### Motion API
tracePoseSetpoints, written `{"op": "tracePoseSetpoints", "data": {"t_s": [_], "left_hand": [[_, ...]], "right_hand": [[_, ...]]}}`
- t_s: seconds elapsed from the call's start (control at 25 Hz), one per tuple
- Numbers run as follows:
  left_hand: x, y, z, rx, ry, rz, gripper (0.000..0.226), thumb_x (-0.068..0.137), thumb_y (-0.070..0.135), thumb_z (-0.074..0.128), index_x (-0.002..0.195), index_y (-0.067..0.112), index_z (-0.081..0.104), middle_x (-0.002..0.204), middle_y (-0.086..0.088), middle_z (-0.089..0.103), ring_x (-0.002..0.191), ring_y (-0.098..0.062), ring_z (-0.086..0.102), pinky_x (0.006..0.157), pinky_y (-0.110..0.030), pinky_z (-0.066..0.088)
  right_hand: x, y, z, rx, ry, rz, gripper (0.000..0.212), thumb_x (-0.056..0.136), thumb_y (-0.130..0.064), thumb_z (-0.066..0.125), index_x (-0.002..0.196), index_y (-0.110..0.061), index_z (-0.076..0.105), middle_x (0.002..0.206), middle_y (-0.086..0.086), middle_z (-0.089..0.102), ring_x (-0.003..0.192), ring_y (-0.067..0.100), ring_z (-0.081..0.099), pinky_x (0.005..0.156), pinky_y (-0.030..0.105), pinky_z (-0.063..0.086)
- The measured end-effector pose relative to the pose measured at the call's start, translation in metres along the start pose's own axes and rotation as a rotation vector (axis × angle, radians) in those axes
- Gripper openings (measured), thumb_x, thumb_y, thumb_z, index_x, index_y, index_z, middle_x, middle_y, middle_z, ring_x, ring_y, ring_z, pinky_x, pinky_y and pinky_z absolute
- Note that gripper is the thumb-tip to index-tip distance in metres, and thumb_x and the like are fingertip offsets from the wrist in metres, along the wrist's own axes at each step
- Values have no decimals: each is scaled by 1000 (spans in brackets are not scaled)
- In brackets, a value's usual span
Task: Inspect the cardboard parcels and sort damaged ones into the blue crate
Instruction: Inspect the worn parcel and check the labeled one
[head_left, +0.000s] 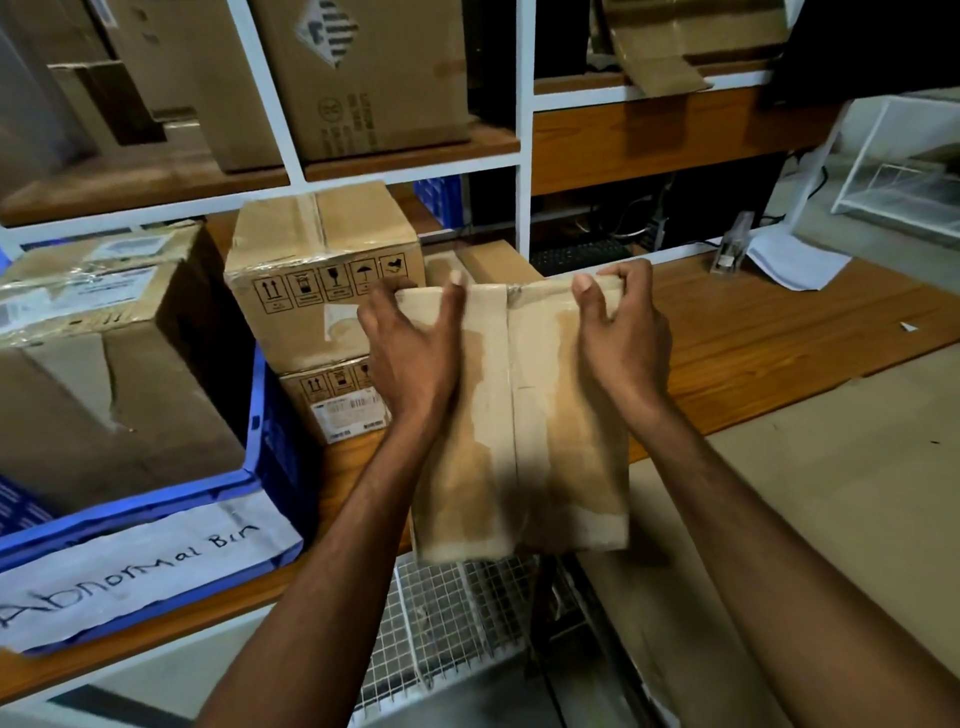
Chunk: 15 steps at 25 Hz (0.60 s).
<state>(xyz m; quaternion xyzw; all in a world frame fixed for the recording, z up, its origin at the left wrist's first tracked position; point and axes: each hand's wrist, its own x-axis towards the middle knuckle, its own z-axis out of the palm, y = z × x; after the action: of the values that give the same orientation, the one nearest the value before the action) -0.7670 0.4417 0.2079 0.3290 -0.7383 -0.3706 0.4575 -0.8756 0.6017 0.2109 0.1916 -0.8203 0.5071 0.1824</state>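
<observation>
I hold a taped cardboard parcel (540, 441) in front of me over the edge of the wooden table (769, 332). My left hand (410, 353) grips its far left corner with the thumb across the top face. My right hand (623, 327) grips its far right corner, fingers curled over the edge. Worn clear tape runs down the parcel's middle and the far seam looks crumpled. The blue crate (270, 447), labelled "Abnormal Bin", stands at the left and holds a torn cardboard parcel (104, 364).
Two stacked boxes, the upper one (322, 270) above the lower one (337, 405), stand beside the crate just behind the parcel. A smaller box (493, 262) lies behind them. Shelves above carry more cartons (363, 73). A wire basket (457, 613) sits below the table. Papers (795, 260) lie at the right.
</observation>
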Motion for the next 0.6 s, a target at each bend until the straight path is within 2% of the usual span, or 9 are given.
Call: {"op": "tracePoseSetpoints", "data": {"t_s": [0.12,0.24,0.4,0.52,0.6], "left_hand": [[6,1,3,-66,40,-11,54,94,69,58,123,24,54,127,4,57,107,-13,57,86,-32,50],[7,-3,4,-97,54,-24,42,104,59,47,124,24,56,127,4,60,107,-14,58,88,-37,52],[8,-5,1,-157,105,-65,38,111,44,38,133,22,61,123,16,58,109,-8,57,91,-34,50],[6,-1,3,-116,63,-47,40,106,56,44,125,24,57,122,5,64,108,-15,62,93,-44,54],[2,7,7,-9,37,-58,63,93,73,54,133,24,48,132,4,56,113,-14,55,96,-41,46]], "right_hand": [[5,3,-2,2,37,-36,39,101,-56,53,118,-21,54,75,-17,57,62,-2,54,50,18,36],[8,5,-1,41,22,40,32,106,-51,45,114,-21,55,78,-23,55,65,-8,50,52,15,34],[4,-2,2,41,153,69,28,107,-49,46,106,-23,55,70,-20,53,65,6,56,50,25,31],[2,-14,9,17,85,116,42,101,-61,50,117,-23,50,81,-17,58,74,16,62,58,26,40],[-1,-23,12,-21,101,119,57,90,-72,58,120,-25,44,90,-11,62,76,16,60,65,29,44]]}}
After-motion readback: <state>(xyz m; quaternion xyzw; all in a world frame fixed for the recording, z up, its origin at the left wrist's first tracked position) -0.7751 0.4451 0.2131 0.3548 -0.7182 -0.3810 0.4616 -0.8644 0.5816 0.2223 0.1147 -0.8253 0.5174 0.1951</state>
